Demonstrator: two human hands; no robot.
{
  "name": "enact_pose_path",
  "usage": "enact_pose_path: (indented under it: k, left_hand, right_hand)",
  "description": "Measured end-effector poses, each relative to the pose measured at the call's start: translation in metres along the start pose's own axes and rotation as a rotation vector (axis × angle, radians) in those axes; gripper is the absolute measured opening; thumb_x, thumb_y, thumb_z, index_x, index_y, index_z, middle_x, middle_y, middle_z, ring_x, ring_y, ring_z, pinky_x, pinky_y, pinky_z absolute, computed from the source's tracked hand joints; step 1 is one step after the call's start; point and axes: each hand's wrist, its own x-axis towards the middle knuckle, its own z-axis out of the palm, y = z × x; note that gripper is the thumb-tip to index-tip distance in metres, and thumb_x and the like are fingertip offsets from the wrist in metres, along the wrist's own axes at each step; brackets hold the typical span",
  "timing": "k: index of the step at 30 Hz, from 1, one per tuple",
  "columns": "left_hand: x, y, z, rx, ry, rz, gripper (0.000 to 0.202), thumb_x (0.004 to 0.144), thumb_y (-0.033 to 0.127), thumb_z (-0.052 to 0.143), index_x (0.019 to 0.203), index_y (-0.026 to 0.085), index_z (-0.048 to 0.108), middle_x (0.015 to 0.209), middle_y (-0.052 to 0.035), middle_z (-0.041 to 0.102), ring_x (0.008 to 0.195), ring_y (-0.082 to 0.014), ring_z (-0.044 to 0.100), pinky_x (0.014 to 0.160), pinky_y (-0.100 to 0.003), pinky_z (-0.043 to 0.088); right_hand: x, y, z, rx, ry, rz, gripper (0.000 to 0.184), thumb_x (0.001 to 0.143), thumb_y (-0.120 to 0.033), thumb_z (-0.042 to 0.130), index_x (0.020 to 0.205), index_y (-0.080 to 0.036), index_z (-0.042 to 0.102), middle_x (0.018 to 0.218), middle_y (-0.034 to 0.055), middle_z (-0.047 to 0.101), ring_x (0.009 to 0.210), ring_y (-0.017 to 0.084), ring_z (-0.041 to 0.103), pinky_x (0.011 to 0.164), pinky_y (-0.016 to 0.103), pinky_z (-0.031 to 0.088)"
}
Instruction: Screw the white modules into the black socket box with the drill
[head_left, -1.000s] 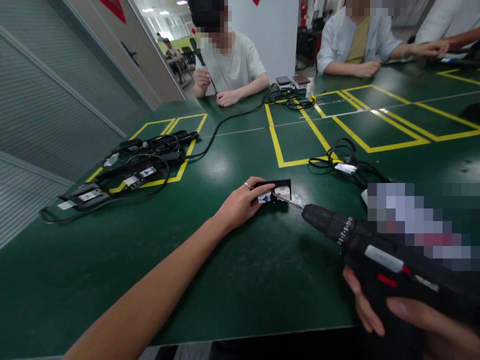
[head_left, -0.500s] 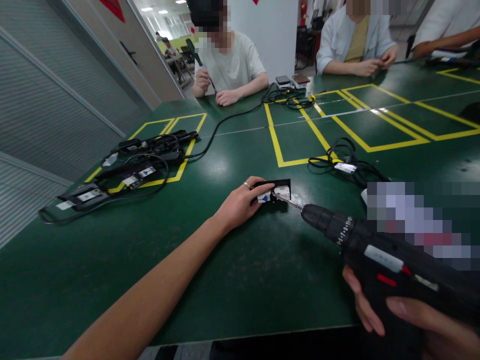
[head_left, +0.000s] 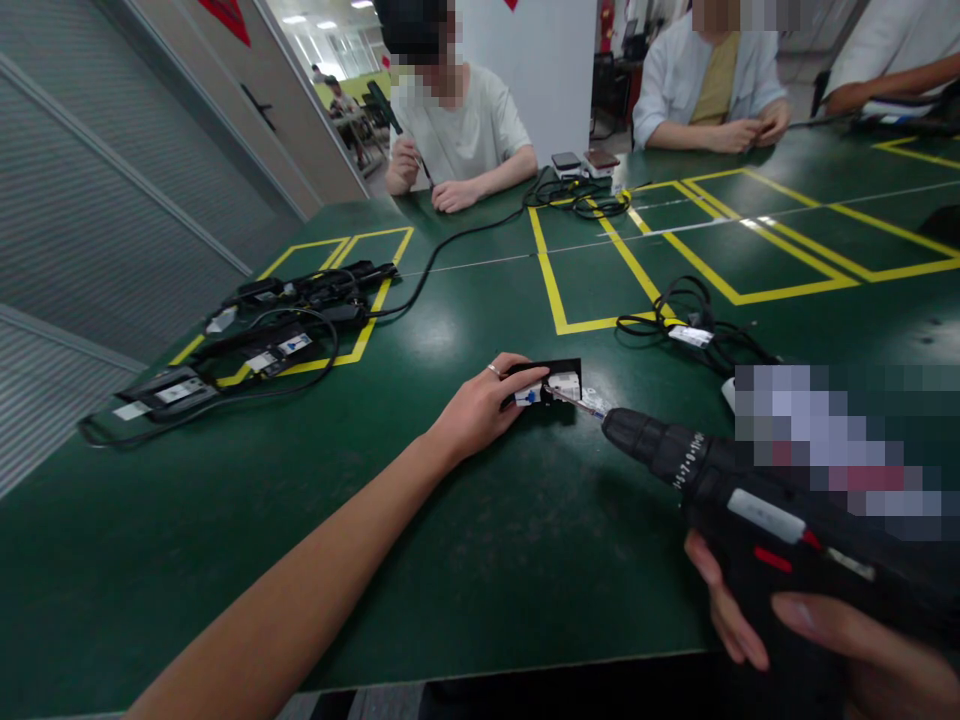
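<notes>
My left hand, with a ring on one finger, is closed over the left part of a small black case with white labels, on the green table. A blue mark shows on the label beside my fingers. My right hand is wrapped round the grip of a black cordless drill, at the lower right. From its chuck a thin metal bit runs left, and its tip meets the middle of the labelled face. The exact point of contact is too small to make out.
Black devices and cables lie at the left within yellow tape. A coiled black cable lies beyond the drill, beside a blurred-out patch. Across the green table sit a person with a dark tool and a person in a light shirt.
My hands, the drill and the case stay in place. Across the table, the dark tool in the person's hand has tilted slightly to the left.
</notes>
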Motion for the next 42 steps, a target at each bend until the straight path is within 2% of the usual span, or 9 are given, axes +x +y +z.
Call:
enact_pose_path:
  k: [3,7,17,22,26,32,36,42]
  left_hand:
    - [0.0,-0.0004,0.0005,0.002,-0.002,-0.004,0.053,0.082,0.007,0.051,0.131,0.026,0.046,0.127,-0.0076,0.046,0.112,-0.0207,0.051,0.095,-0.04,0.049]
    - [0.0,-0.0007,0.0007,0.003,0.005,0.001,0.052,0.083,0.008,0.051,0.131,0.026,0.046,0.127,-0.0079,0.047,0.112,-0.0209,0.052,0.094,-0.04,0.05]
    - [-0.0002,-0.0012,0.0002,0.001,-0.002,-0.001,0.053,0.083,0.008,0.052,0.131,0.027,0.046,0.127,-0.0074,0.046,0.113,-0.0208,0.051,0.095,-0.04,0.049]
    - [-0.0005,-0.002,0.0018,-0.005,0.01,0.0,0.053,0.083,0.008,0.052,0.132,0.026,0.046,0.127,-0.0079,0.046,0.112,-0.0211,0.051,0.095,-0.041,0.049]
    - [-0.0006,-0.0016,0.0019,-0.001,-0.001,-0.009,0.054,0.082,0.007,0.053,0.131,0.027,0.046,0.127,-0.0068,0.046,0.112,-0.0202,0.051,0.096,-0.04,0.048]
    - [-0.0009,-0.0011,0.0014,0.004,-0.012,-0.025,0.054,0.082,0.007,0.053,0.131,0.027,0.046,0.127,-0.0061,0.046,0.112,-0.0198,0.051,0.096,-0.039,0.048]
    - [-0.0005,-0.0005,0.0009,0.0,0.0,-0.018,0.054,0.082,0.007,0.053,0.131,0.027,0.046,0.127,-0.007,0.046,0.112,-0.0207,0.051,0.096,-0.04,0.049]
    - [-0.0004,0.0005,-0.0003,-0.003,0.012,-0.001,0.052,0.083,0.009,0.052,0.131,0.027,0.046,0.126,-0.0072,0.047,0.112,-0.0209,0.052,0.095,-0.041,0.049]
  right_hand:
    - [0.0009,-0.0011,0.002,-0.011,-0.009,0.006,0.025,0.077,-0.037,0.057,0.093,-0.02,0.065,0.065,0.0061,0.068,0.054,0.022,0.061,0.055,0.034,0.045]
    - [0.0004,-0.0052,0.0059,-0.033,0.046,-0.04,0.027,0.075,-0.04,0.058,0.092,-0.02,0.066,0.067,0.0065,0.068,0.05,0.021,0.059,0.052,0.035,0.045]
    - [0.0025,-0.0042,0.0069,-0.025,0.079,-0.038,0.021,0.076,-0.034,0.058,0.091,-0.022,0.066,0.068,0.0051,0.069,0.048,0.019,0.06,0.05,0.033,0.046]
    - [-0.0005,-0.0025,0.0026,-0.023,0.023,-0.005,0.026,0.074,-0.04,0.057,0.092,-0.022,0.066,0.067,0.0062,0.069,0.051,0.023,0.06,0.052,0.035,0.047]
    - [0.0016,-0.0036,0.0048,-0.019,0.075,-0.039,0.024,0.073,-0.036,0.059,0.092,-0.024,0.067,0.071,0.0058,0.07,0.049,0.023,0.062,0.051,0.037,0.048]
    - [0.0027,-0.0043,0.0089,-0.02,0.077,-0.07,0.024,0.072,-0.037,0.059,0.09,-0.024,0.067,0.063,0.0044,0.069,0.046,0.022,0.06,0.049,0.034,0.047]
    - [0.0023,-0.0051,0.0078,-0.04,0.038,-0.03,0.028,0.074,-0.041,0.056,0.093,-0.022,0.064,0.064,0.0046,0.067,0.05,0.022,0.06,0.053,0.034,0.045]
    - [0.0034,-0.0067,0.0075,-0.075,0.059,-0.024,0.033,0.073,-0.045,0.053,0.09,-0.019,0.066,0.058,0.0048,0.064,0.049,0.022,0.057,0.052,0.034,0.042]
